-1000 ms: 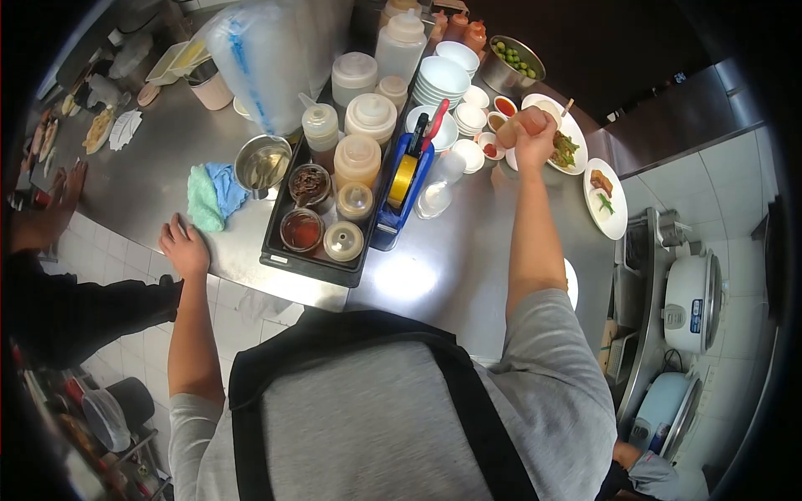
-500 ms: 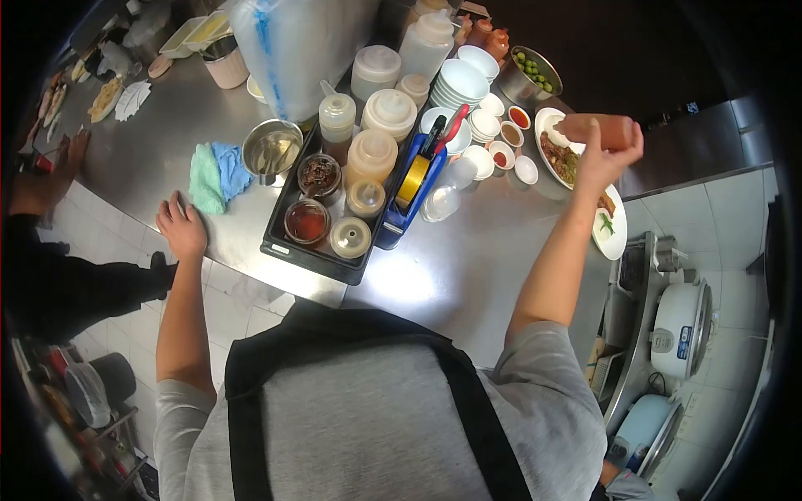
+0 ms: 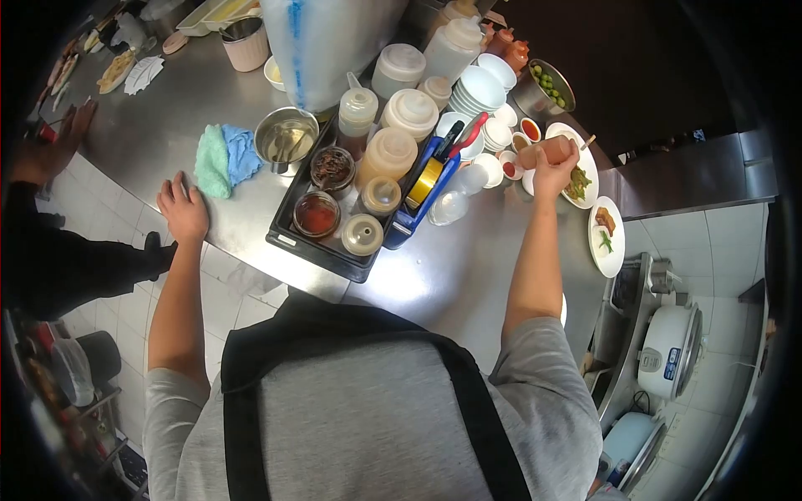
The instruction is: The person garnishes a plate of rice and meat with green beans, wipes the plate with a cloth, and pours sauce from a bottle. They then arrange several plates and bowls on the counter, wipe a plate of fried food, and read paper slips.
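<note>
My right hand [image 3: 551, 175] is wrapped round a squeeze bottle [image 3: 531, 155] of orange-brown sauce, held lying sideways above the right end of the counter. Just beyond the hand is an oval white plate [image 3: 590, 184] with green and brown food on it, partly hidden by the hand and bottle. Nearer to me on the right stands a second oval plate [image 3: 616, 260] with a browned piece, something white and a green garnish. My left hand [image 3: 184, 215] rests on the counter's front edge, fingers spread, holding nothing, near the green cloth [image 3: 213, 163] and blue cloth [image 3: 242, 155].
A black tray [image 3: 322, 267] holds sauce bottles and jars mid-counter, with a blue tape dispenser [image 3: 403, 230] alongside. Stacked white bowls [image 3: 480, 88], small sauce dishes [image 3: 510, 165] and a metal pot [image 3: 535, 96] stand behind. Another person's hand [image 3: 58, 150] rests at the far left.
My right hand has moved left and slightly down with the bottle, off the food and toward the small dishes. More of the plates shows. My left hand stays on the edge.
</note>
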`<state>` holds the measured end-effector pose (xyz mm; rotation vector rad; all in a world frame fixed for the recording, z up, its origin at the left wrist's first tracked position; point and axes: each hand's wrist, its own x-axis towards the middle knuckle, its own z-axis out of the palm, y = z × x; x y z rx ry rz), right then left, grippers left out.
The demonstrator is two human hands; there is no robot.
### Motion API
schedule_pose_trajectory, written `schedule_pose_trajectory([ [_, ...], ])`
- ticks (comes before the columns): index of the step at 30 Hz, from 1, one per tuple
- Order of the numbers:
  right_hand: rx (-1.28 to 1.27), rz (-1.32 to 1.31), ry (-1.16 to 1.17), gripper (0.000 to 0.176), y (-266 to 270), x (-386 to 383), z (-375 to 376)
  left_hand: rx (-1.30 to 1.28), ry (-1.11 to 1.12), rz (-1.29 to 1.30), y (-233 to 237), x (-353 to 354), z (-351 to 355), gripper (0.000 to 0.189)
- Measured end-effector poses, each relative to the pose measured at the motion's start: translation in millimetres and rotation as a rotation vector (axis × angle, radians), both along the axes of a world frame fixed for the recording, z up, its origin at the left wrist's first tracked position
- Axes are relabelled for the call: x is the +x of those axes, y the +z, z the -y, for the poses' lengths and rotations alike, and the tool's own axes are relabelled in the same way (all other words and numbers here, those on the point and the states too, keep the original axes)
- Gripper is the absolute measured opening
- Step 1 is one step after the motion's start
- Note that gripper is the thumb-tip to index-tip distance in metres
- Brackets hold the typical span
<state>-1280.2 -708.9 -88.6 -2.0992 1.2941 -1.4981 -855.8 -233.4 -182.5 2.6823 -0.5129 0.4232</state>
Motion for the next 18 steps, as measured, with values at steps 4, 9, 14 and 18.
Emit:
schedule_pose_trajectory([
  [4,0.057,0.022,0.011,0.065,0,5,-2,-0.002,-0.003,-0.005,-1,2,0,0.044],
  [9,0.068,0.002,-0.027,0.064,6,5,0,0.007,0.023,-0.029,1,0,1,0.045],
  [14,-0.291,0.079,-0.017,0.067,78,0,-10,0.008,0.023,-0.020,-2,1,1,0.044],
  [18,-0.441,0.212,0.018,0.068,151,-7,-45,0.014,0.009,-0.008,-4,3,-1,0.044],
])
